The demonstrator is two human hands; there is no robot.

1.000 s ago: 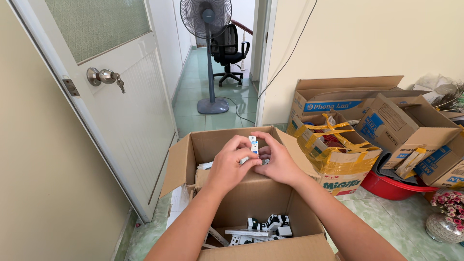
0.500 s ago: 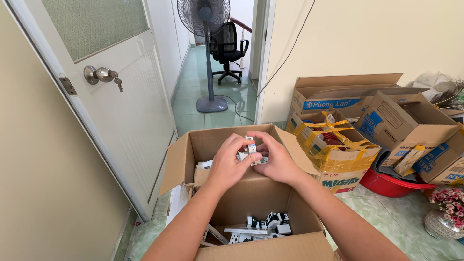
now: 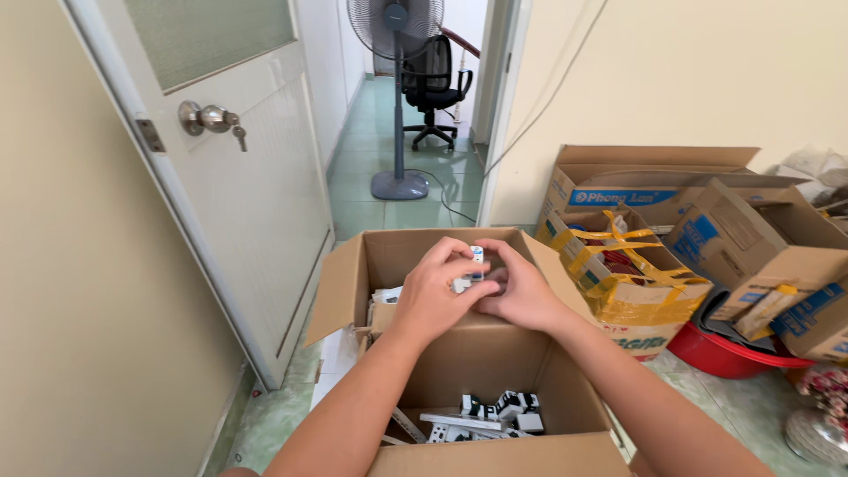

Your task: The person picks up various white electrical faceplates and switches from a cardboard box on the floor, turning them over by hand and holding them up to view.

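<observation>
you are holding a small white plastic block with a blue mark (image 3: 470, 269) above the open brown cardboard box (image 3: 481, 353), both hands meeting around it. your left hand (image 3: 433, 296) is pinching it with fingers curled against its near-left side, and your right hand (image 3: 521, 291) is pressing its fingers against the right side. it is looking light, rigid and smooth, so it may slip; gripping its flat sides seems safest. more white and black plastic pieces (image 3: 495, 415) are lying at the box bottom, near you.
</observation>
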